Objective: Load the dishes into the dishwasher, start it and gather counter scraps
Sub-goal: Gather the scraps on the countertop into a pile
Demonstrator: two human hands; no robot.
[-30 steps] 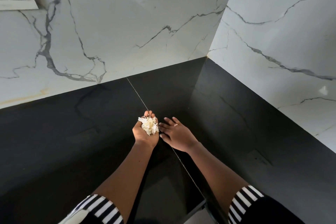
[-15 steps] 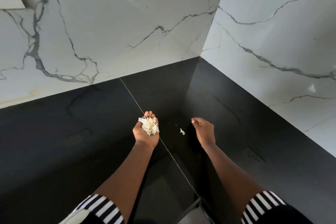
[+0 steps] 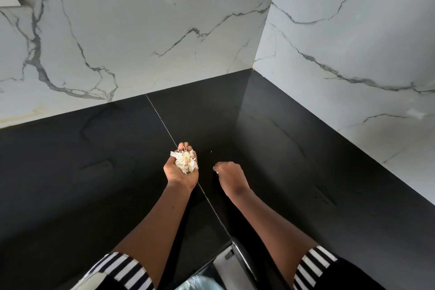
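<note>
So, over the black counter (image 3: pixel 94 183), the left hand (image 3: pixel 181 170) sits cupped palm-up, fingers aimed at the marble back wall (image 3: pixel 141 30), cradling a roundish, shapeless heap of pale scraps (image 3: pixel 185 163), while the right hand (image 3: pixel 230 175) just beside it curls knuckles-up, fingertips pinching a tiny white fleck (image 3: pixel 217 173).

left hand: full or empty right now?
Full. The left hand is cupped palm up, with a heap of pale scraps piled in the palm and against the fingers.
</note>
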